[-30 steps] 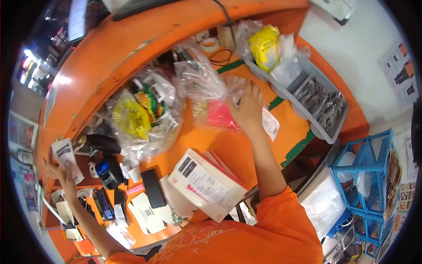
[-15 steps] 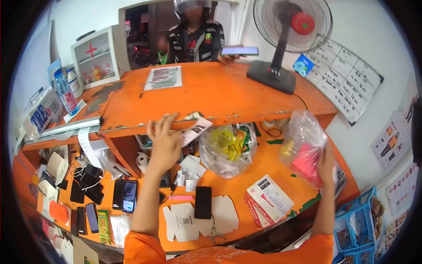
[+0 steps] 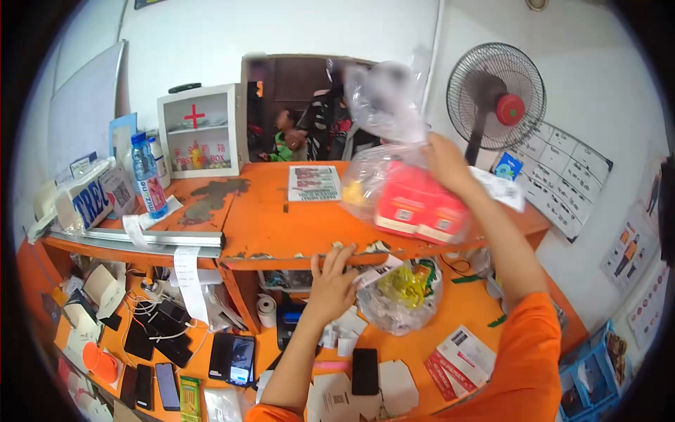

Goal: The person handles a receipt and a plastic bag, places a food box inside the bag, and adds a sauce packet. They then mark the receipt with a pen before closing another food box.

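My right hand (image 3: 450,165) is closed on the gathered top of a clear plastic bag (image 3: 362,172) held up over the counter. Inside the bag show red boxes (image 3: 418,204) with printed codes and something yellow. A white paper slip (image 3: 498,188) shows just right of my right wrist. My left hand (image 3: 333,285) rests against the front edge of the orange counter (image 3: 267,225) with its fingers spread and nothing in them. Close beside it, a small white printed sign (image 3: 378,272) hangs at that edge. Below sits another clear bag (image 3: 401,295) with yellow wrapping in it.
Behind the counter, people stand at the opening, one in a black jacket (image 3: 323,126). A fan (image 3: 496,98) stands at the right, with a first aid box (image 3: 200,130) and water bottle (image 3: 148,176) at the left. Several phones (image 3: 365,371) lie on the lower desk.
My right hand has lifted the bag of red boxes from the lower desk, up and leftward over the counter. The view has tilted up. My left hand stays at the counter edge.
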The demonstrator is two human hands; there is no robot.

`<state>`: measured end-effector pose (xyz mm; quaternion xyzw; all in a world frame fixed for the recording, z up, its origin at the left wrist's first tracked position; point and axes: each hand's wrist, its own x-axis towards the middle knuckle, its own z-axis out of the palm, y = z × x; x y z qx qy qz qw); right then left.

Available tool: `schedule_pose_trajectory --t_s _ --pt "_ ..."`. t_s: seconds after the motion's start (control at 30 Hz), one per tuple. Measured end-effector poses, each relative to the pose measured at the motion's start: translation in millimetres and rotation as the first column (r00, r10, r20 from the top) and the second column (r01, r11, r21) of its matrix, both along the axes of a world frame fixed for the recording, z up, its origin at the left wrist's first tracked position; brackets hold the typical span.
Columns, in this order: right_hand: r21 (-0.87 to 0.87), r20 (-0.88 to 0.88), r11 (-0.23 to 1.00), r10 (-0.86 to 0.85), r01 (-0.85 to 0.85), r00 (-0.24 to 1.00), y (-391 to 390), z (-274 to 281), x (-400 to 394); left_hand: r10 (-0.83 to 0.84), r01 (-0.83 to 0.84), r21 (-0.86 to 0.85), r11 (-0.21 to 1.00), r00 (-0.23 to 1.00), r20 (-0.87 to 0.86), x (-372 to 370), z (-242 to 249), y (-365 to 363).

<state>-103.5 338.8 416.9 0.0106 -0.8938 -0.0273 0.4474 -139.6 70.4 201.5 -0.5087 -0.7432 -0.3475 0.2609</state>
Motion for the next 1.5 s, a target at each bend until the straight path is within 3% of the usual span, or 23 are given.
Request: schedule_pose_trajectory --t_s 0.07,0.17,0.27,0.37,0.4,0.47,0.53,0.67,0.73,0.77,0.8,0.83,0.87,0.93,0.97,1.0,1.1,1.17,1.2,1.27,1.37,1.43,1.5 --pt "-0.035 0.072 0.997 -0.061 0.064 0.995 -12.2 -4.1 -64.3 0.029 -0.03 -0.021 0.999 0.999 -0.035 -2.7 -2.0 -0.4" --pt "0.033 -0.033 0.999 0.004 -0.003 0.999 -11.4 -14.2 -150.4 0.0 -0.001 -0.044 0.999 1.0 -0.025 -7.5 -7.4 1.3" --pt "0.048 -0.123 0.995 -0.077 0.083 0.989 -14.8 -19.9 -191.2 0.022 -0.025 -0.054 0.998 0.998 -0.066 -12.2 -12.4 5.1" --pt "-0.096 0.264 0.97 -0.193 0.225 0.945 -9.8 -25.8 -204.1 0.056 -0.062 -0.053 0.997 0.993 -0.108 -15.0 -14.0 6.7" --pt "-0.1 0.277 0.968 -0.194 0.229 0.941 -11.2 -24.1 -198.4 0.055 -0.06 -0.052 0.997 0.993 -0.103 -13.3 -14.6 7.0" --pt "0.2 0.195 0.927 -0.356 0.319 0.914 -24.4 -17.7 -171.3 0.055 -0.06 -0.051 0.997 0.995 -0.081 -11.7 -14.5 8.0" --pt "0.238 0.017 0.942 -0.247 0.236 0.969 -25.9 -12.1 -143.4 0.048 -0.049 -0.045 0.998 0.998 -0.029 -7.5 -8.4 6.5" --pt "0.218 0.275 0.971 0.032 -0.095 0.961 -59.1 18.9 -0.1 -0.033 0.03 0.058 0.998 0.998 0.046 1.8 -2.0 5.0" --pt "0.015 0.402 0.989 0.131 -0.149 0.906 -93.9 0.6 96.5 0.087 -0.083 0.22 0.972 0.996 -0.005 26.8 8.6 5.3" --pt "-0.114 0.457 0.988 0.143 -0.101 0.878 -111.3 -18.3 144.5 -0.3 0.101 0.394 0.914 0.821 0.486 50.5 7.4 1.0" --pt "-0.243 0.5 0.97 0.153 -0.032 0.852 -130.6 -41.1 191.3 -0.592 0.128 0.583 0.802 0.295 0.75 74.9 1.0 -1.2" --pt "-0.322 0.505 0.945 0.117 0.062 0.855 -147.9 -67.8 230.8 -0.694 0.221 0.658 0.719 0.22 0.685 99.1 -12.4 1.5" --pt "-0.392 0.502 0.906 0.066 0.159 0.862 -165.8 -93.2 268.0 -0.698 0.282 0.648 0.707 0.132 0.704 129.2 -20.1 1.2" --pt "-0.67 0.382 0.678 -0.033 0.301 0.923 -204.2 -142.5 331.5 -0.564 0.443 0.682 0.582 -0.385 0.731 196.7 -28.2 -7.6" --pt "-0.864 0.207 0.447 -0.098 0.229 0.973 -222.9 -176.7 359.5 -0.454 0.549 0.613 0.569 -0.411 0.79 225.5 -37.7 -9.2" --pt "-0.975 0.038 0.193 -0.325 0.106 0.945 -265.0 -208.6 422.7 -0.251 0.688 0.604 0.403 -0.551 0.796 285.1 -51.7 -14.9" --pt "-0.983 -0.094 0.175 -0.719 0.048 0.689 -349.2 -233.7 503.8 -0.021 0.786 0.589 0.187 -0.596 0.803 381.9 -58.9 -43.9" --pt "-0.974 -0.143 0.211 -0.856 0.082 0.497 -409.6 -238.7 546.9 0.104 0.857 0.513 -0.048 -0.507 0.856 439.7 -52.3 -74.0" --pt "-0.988 -0.111 0.147 -0.903 0.055 0.416 -441.0 -239.7 571.9 0.142 0.855 0.498 -0.148 -0.48 0.866 473.0 -52.4 -92.5" --pt "-0.993 -0.1 0.11 -0.97 0.032 0.221 -504.0 -242.7 610.8 0.215 0.82 0.423 -0.386 -0.366 0.905 530.5 -56.4 -138.5" --pt "-0.96 -0.148 0.092 -0.968 0.263 -0.204 -601.4 -253.8 663.4 0.282 0.656 0.408 -0.635 -0.295 0.913 611.1 -66.7 -210.8" --pt "-0.991 -0.032 -0.011 -0.95 0.134 -0.31 -670.2 -270.2 692.6 0.371 0.534 0.414 -0.738 -0.192 0.909 660.6 -72.3 -266.0" --pt "-0.986 0.007 -0.082 -0.89 0.145 -0.456 -738.2 -277.4 718.3 0.424 0.402 0.427 -0.81 -0.102 0.9 709.7 -94.2 -322.4"
